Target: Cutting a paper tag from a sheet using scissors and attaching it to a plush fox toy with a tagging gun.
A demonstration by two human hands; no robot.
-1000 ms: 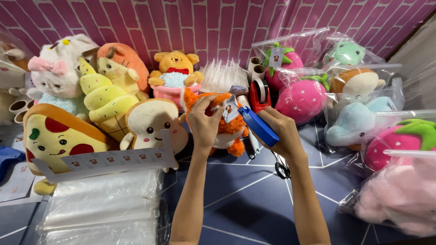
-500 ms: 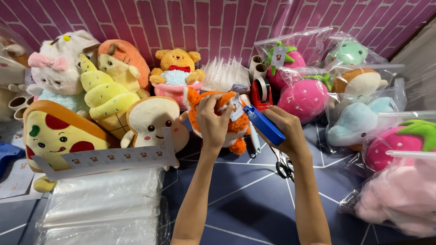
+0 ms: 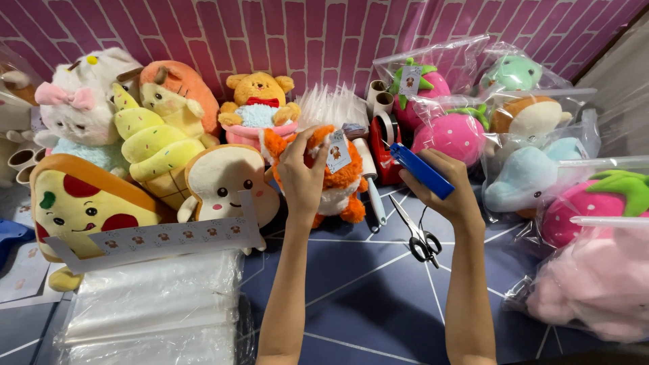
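The orange plush fox [image 3: 338, 177] in my left hand [image 3: 302, 177] is a small soft toy with bright orange fur, a white belly and stubby orange feet, and a small paper tag [image 3: 337, 151] hangs at its head. I hold it up just above the dark blue mat [image 3: 378, 297], in front of the row of toys along the pink brick wall [image 3: 284, 34]. My left fingers are closed around its body and the thumb side pinches near the tag. My right hand [image 3: 451, 189] is clenched around a blue tagging gun [image 3: 420, 170], its tip pointing toward the fox and tag, close to them; I cannot tell whether it touches.

Just below the gun a pair of black-handled scissors [image 3: 416, 233] lies on the mat, and a white roller [image 3: 370, 177] lies behind the fox. A red tape dispenser [image 3: 384, 147] stands beyond. To my left sit a toast plush [image 3: 226, 179], a pizza slice plush [image 3: 78, 203] and a yellow ice-cream plush [image 3: 152, 145], with a stack of clear plastic bags [image 3: 149, 304] in front. To my right are bagged strawberry plushes [image 3: 456, 132]
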